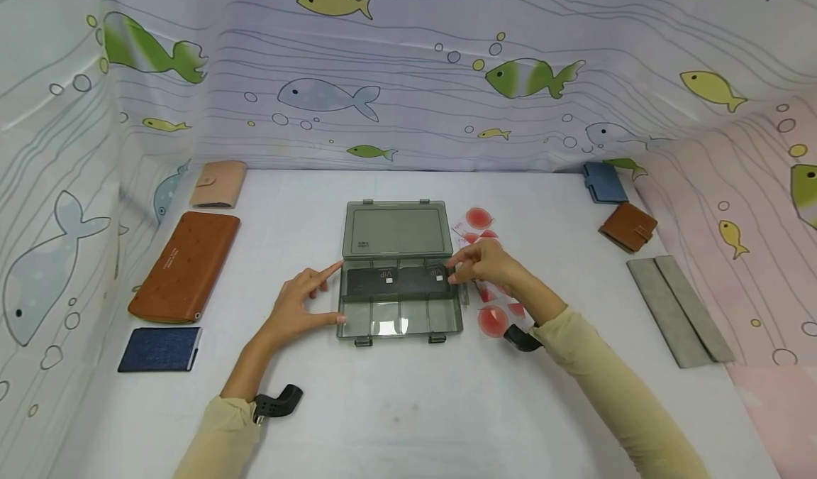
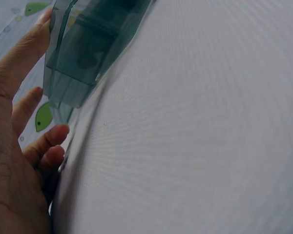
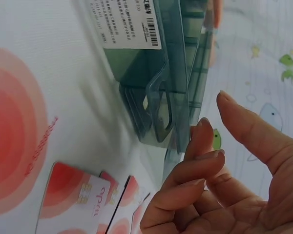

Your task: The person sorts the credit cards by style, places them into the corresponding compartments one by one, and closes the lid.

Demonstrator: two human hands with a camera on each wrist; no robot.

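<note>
A translucent grey-green compartment box (image 1: 364, 326) lies with its lid (image 1: 397, 230) folded back. Two black cards printed "VIP" lie across its upper compartments: a left card (image 1: 367, 281) and a right card (image 1: 424, 279). My left hand (image 1: 295, 303) spreads its index finger and thumb straight against the box's left side. At the right end of the box, my right hand (image 1: 488, 262) has its fingertips by the right black card. The right wrist view shows a gap between thumb and fingers (image 3: 185, 195), with nothing held, beside the box wall (image 3: 136, 73).
Red-and-white cards (image 1: 493, 321) lie right of the box, partly under my right forearm. At left are a pink wallet (image 1: 219, 184), a long brown wallet (image 1: 185, 266) and a dark blue booklet (image 1: 159, 349). A blue wallet (image 1: 604, 182), brown wallet (image 1: 628, 227) and grey folded case (image 1: 679, 312) lie right.
</note>
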